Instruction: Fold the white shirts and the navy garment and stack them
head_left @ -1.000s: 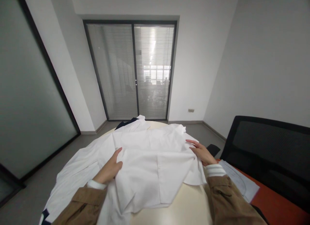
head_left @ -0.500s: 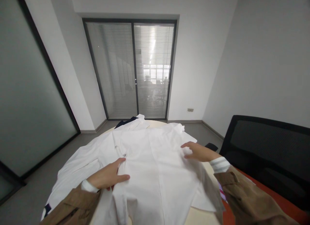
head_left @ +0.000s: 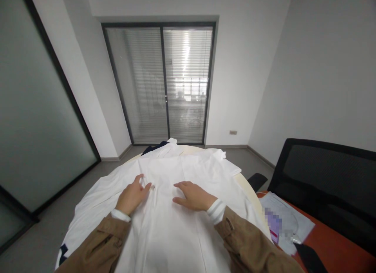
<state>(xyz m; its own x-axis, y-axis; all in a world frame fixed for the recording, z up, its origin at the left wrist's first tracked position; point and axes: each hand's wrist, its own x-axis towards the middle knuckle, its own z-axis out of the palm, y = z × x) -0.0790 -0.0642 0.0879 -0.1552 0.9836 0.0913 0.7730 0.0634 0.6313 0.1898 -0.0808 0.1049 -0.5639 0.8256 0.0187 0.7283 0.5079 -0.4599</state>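
Observation:
A white shirt lies spread across the round table, with a long crease down its left part. Over that crease is my left hand, its thumb and forefinger apart near a small fold. My right hand rests on or just above the middle of the shirt, thumb and fingers parted, with nothing between them. More white cloth lies to the left, partly under my left sleeve. I cannot tell where one garment ends and the other begins.
The pale table edge shows at the right. Beyond it stand a black mesh chair and an orange-red surface bearing a clear plastic bag. Dark navy cloth lies at the table's far edge.
My right hand has moved left from the shirt's right side to its middle. My left hand has shifted slightly up and left. The shirt's lower right part no longer hangs out beside the table.

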